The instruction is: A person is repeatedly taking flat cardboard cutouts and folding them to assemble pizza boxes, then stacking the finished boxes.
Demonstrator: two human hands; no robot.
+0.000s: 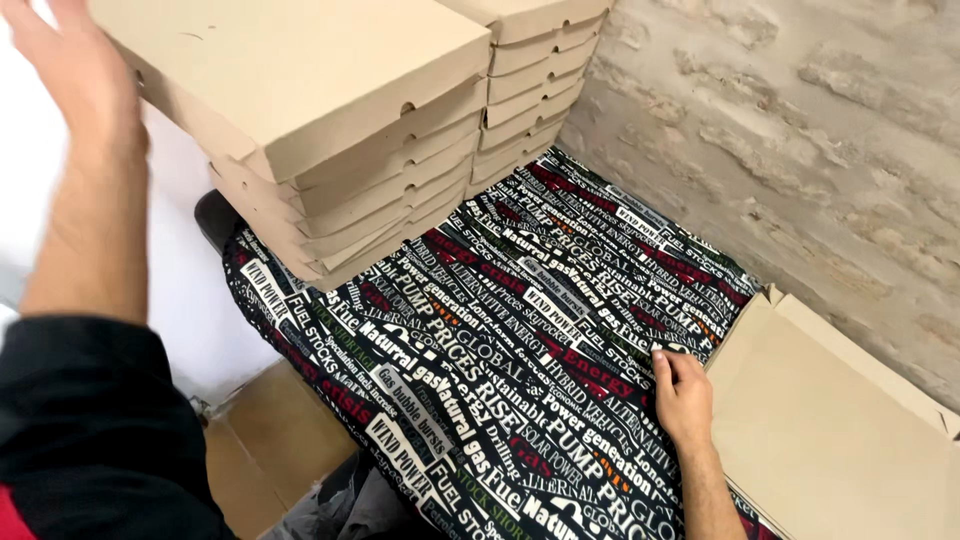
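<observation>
rough stone wall (800,130), white wall (190,300)

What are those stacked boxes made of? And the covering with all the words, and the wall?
The stacked boxes look like plain brown cardboard, matte, with folded edges and small notches. The flat sheet by the right hand seems the same cardboard. The printed covering looks like soft cloth, since it drapes over the edge. The wall looks like rough pale stone or plaster; hard to say which.

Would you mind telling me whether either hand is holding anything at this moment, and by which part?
Nothing is held. The left hand is open beside the stacked boxes; the right hand rests on the printed cloth, fingertips at the flat cardboard's edge.
</observation>
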